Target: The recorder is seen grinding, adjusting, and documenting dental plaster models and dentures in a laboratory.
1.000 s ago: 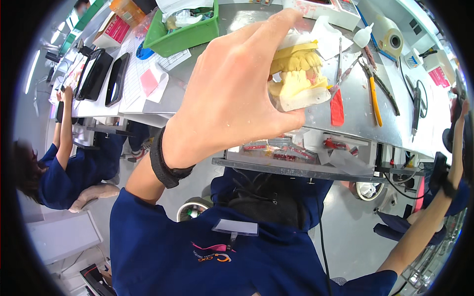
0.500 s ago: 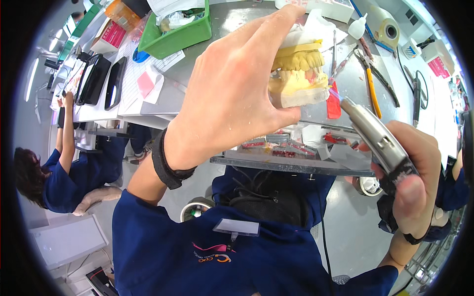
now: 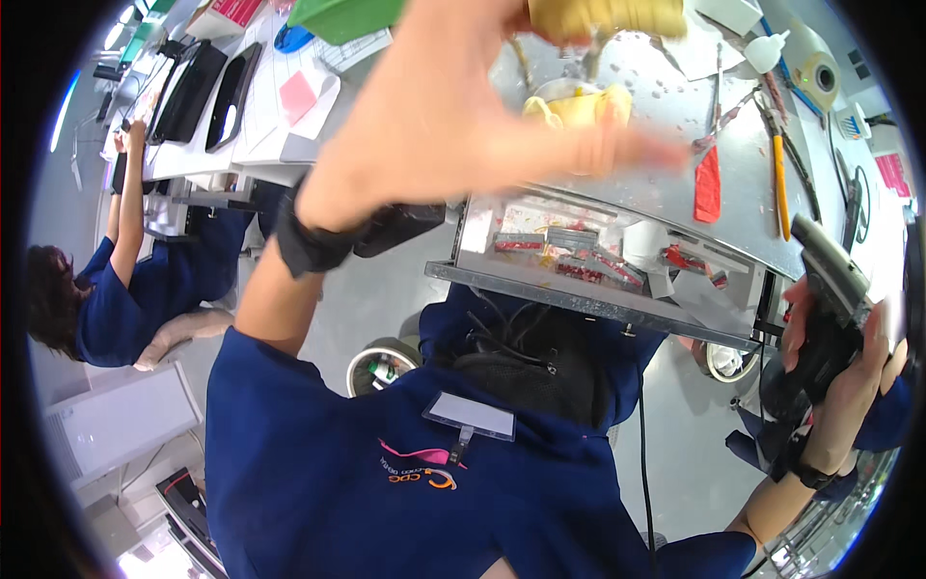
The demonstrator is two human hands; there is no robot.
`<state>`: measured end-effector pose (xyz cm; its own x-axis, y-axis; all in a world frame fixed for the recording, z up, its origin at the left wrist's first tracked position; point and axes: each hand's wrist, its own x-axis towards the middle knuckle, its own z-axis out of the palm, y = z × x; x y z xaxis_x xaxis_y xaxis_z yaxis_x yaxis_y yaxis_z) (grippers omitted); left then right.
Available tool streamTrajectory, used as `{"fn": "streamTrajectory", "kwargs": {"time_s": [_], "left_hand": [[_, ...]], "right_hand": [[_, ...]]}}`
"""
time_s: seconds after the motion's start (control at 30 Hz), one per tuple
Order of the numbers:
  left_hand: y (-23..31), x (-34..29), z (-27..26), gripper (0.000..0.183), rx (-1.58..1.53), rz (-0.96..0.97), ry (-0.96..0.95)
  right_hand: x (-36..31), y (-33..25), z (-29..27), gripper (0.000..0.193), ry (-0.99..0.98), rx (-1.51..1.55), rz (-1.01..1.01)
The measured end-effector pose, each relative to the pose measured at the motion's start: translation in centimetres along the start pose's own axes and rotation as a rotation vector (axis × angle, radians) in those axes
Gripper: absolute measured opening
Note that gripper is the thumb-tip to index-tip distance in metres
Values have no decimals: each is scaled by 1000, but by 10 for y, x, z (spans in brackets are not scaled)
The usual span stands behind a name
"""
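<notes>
My left hand (image 3: 424, 125) is smeared by motion, its thumb stretched right and its fingers running out at the top edge. Against those fingers is the upper yellow tooth cast of a dental model (image 3: 612, 17), raised and cut off by the frame. Below it, partly behind my thumb, appears the lower yellow cast (image 3: 584, 106). At the far right my right hand (image 3: 839, 386) is closed around a silver and black hand torch (image 3: 834, 265), its nozzle pointing up and left. Whether a flame burns there cannot be made out.
An open drawer (image 3: 709, 285) under the metal bench holds several red and grey pieces. Orange-handled pliers (image 3: 779, 183) and a red-handled tool (image 3: 709, 188) lie on the bench. A green bin (image 3: 347, 14) stands upper left. Another person (image 3: 135, 299) sits at left; a bucket (image 3: 381, 372) stands below.
The dental model's two casts, together before, now show apart, the upper one higher. My left thumb has swung out to the right. The torch has moved right and down, away from the model.
</notes>
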<state>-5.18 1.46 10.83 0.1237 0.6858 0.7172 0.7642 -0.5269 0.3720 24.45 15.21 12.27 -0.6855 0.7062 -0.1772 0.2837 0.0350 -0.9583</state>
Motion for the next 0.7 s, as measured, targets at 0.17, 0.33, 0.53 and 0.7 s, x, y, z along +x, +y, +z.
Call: {"fn": "streamTrajectory", "kwargs": {"time_s": [0.17,0.33,0.53,0.7], "left_hand": [[7,17,-14,77,-639,-695,241],[-4,12,-24,73,-537,-662,143],[-3,0,-16,68,-399,-626,22],[-18,3,9,64,-270,-563,-57]], "right_hand": [[12,-20,57,67,82,-94,179],[47,-46,81,64,-35,32,282],[73,-48,106,58,-9,-217,340],[67,-42,89,52,-79,-37,248]]}}
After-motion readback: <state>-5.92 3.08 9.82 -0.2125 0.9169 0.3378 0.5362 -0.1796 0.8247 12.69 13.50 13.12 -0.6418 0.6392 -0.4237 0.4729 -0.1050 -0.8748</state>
